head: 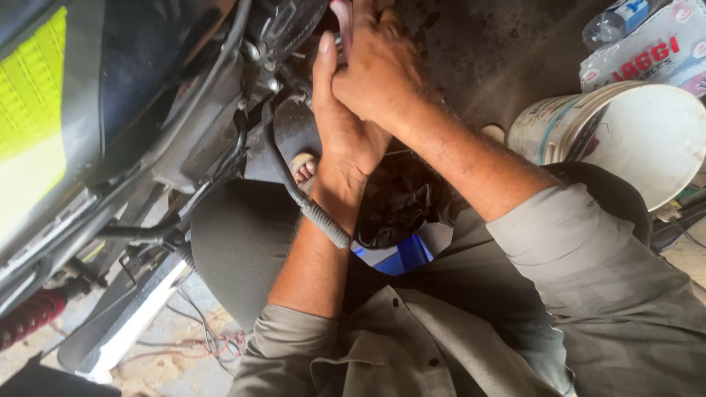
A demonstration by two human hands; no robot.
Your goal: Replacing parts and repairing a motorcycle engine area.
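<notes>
- The motorcycle (110,132) fills the left side, its dark body with a yellow-green panel, frame and underside parts turned toward the camera.
- A white bucket (647,140) stands at the right on the floor, well apart from the machine.
- A black rubber-booted lever (294,191) curves down across the left forearm.
- The right hand (379,66) lies over the left hand (342,125) — both pressed together at the engine area; what they grip is hidden, so I cannot tell whether either is clenched on a part.
</notes>
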